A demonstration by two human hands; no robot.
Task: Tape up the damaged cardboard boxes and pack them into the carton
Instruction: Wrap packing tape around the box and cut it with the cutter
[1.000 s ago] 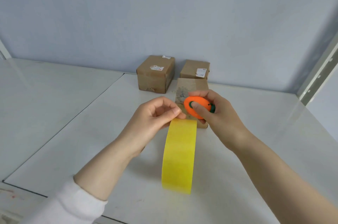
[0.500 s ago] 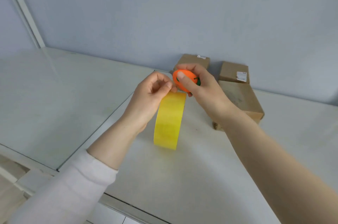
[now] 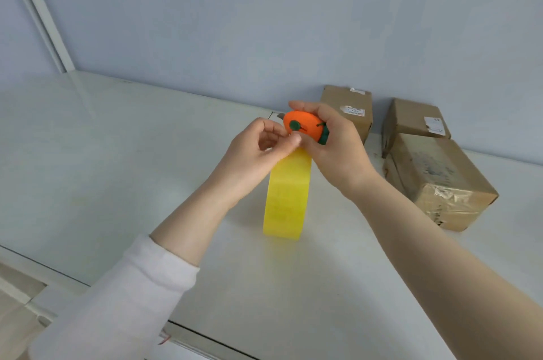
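White table point(image 3: 117, 171) | left hand point(image 3: 258, 154) pinches yellow tape strip point(image 3: 288, 198) top | right hand point(image 3: 338, 154) grips orange cutter point(image 3: 307, 126)

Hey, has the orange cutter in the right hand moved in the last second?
Yes. The orange cutter went left: a second ago it overlapped the nearest cardboard box, now it sits well left of it, though the camera swung too.

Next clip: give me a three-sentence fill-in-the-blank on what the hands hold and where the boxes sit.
The right hand grips an ___ cutter.
The left hand pinches the top of the ___ tape.
The nearest cardboard box lies on the table to the ___ of both hands.
Missing words: orange; yellow; right.
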